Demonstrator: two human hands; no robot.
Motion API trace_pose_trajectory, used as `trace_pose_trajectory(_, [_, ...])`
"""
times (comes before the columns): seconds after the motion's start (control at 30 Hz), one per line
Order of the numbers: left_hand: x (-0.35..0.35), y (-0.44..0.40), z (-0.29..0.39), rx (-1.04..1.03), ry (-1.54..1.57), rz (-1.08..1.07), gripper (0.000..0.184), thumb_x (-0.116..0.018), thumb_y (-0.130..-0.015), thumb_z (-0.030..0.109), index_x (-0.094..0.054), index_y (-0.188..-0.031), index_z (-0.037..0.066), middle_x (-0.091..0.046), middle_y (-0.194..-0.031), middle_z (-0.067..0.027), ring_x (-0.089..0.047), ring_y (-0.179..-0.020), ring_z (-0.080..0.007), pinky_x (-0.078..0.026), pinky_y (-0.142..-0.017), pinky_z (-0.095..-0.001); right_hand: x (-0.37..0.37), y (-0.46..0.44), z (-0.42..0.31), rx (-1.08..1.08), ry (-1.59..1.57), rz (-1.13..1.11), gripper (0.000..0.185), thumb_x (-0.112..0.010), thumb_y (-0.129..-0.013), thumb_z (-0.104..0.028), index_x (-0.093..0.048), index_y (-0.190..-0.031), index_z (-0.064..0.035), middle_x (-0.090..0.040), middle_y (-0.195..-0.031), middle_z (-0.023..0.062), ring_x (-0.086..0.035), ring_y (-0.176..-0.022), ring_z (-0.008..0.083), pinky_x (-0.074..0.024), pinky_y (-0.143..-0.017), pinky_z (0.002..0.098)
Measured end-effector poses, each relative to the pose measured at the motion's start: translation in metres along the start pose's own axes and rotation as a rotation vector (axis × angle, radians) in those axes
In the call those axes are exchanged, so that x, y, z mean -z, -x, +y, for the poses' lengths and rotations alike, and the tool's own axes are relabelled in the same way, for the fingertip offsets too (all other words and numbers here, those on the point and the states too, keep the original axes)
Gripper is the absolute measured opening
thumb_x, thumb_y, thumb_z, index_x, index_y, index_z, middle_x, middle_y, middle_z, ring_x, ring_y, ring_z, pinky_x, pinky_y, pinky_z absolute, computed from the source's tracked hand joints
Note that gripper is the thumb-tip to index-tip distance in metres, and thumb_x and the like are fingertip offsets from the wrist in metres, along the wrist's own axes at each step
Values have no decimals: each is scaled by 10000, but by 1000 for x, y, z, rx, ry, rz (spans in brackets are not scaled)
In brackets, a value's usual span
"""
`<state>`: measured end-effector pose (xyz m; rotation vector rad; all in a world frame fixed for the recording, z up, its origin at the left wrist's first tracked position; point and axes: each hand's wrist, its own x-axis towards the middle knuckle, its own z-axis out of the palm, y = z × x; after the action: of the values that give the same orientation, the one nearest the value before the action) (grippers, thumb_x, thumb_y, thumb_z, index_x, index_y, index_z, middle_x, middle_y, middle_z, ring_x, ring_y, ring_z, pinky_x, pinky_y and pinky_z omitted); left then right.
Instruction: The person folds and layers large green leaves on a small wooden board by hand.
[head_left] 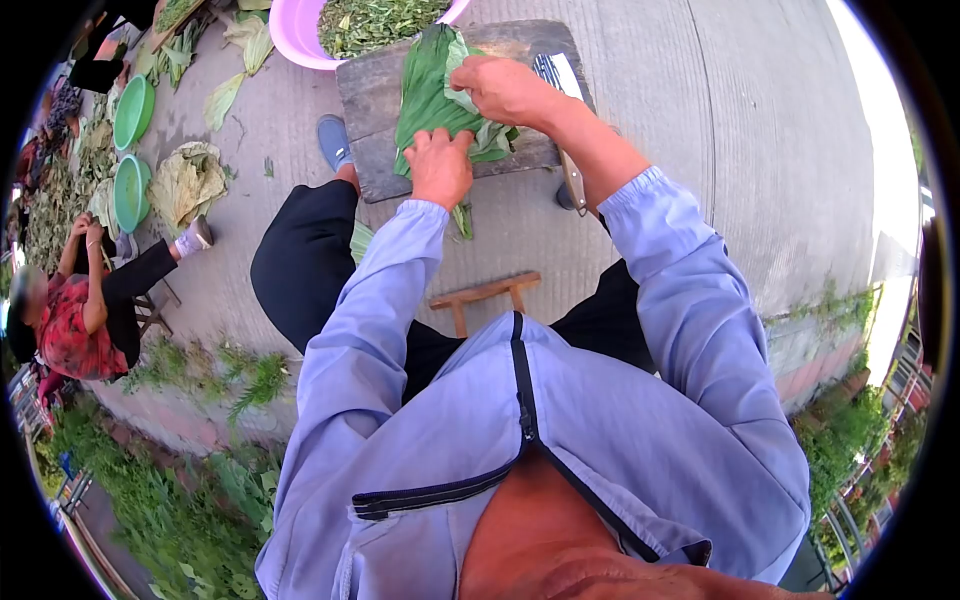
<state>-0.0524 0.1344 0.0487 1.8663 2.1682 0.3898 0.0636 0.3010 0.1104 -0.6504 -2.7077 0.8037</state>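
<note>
Several large green leaves lie stacked on a worn wooden board. My left hand rests on the near end of the stack, its fingers stretched over the leaves. Above and to the right, my right hand pinches the paler edge of a leaf, which is folded up toward it. A knife lies along the board's right side, its wooden handle past the near edge and partly beside my right forearm. Leaf stalks poke out below the board.
A pink basin of shredded greens stands beyond the board. Two green basins and dried leaves are at left, near a seated person in a red top. A wooden stool is between my legs.
</note>
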Motion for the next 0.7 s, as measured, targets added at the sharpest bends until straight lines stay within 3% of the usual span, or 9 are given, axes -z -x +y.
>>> trace_pose_trajectory(0.17, [-4,2,0,-16,-86,-42,375,-668,-830,119,-738,-1190,196,-630,-1074,-144,-542,-1084,-381,-421,-879,-548,-2,-5,-39,-165,116,-463,201,-624,-863,-93,-697,-1045,-50,-693,-1060,189,-682,-976,406,-548,-839,497])
trace_pose_trajectory(0.37, [4,1,4,12,-53,-63,470,-698,-837,183,-685,-1304,230,-620,-1119,-134,-532,-1129,-380,-433,-900,-559,-3,10,0,-234,345,-271,266,-599,-844,-53,-712,-1086,-59,-697,-1093,198,-689,-1040,396,-556,-864,488])
trace_pose_trajectory(0.43, [5,1,6,4,-18,-31,432,-688,-835,160,-708,-1262,217,-621,-1087,-144,-533,-1108,-382,-410,-889,-557,6,13,4,-264,387,-247,281,-577,-858,-51,-713,-1104,-51,-708,-1052,208,-683,-1040,409,-548,-878,491])
trace_pose_trajectory(0.53, [10,-1,9,16,-15,-38,420,-688,-831,152,-714,-1246,217,-622,-1082,-146,-529,-1108,-380,-397,-882,-557,5,3,3,-212,218,-46,200,-575,-869,-81,-710,-1010,-38,-732,-992,198,-705,-1018,385,-550,-833,488])
trace_pose_trajectory(0.7, [3,-9,12,46,-121,-90,438,-695,-825,160,-704,-1255,245,-621,-1110,-135,-523,-1129,-367,-396,-887,-553,-9,-14,-35,-130,-310,-200,188,-598,-847,-119,-680,-993,-34,-729,-952,203,-697,-928,398,-530,-799,483])
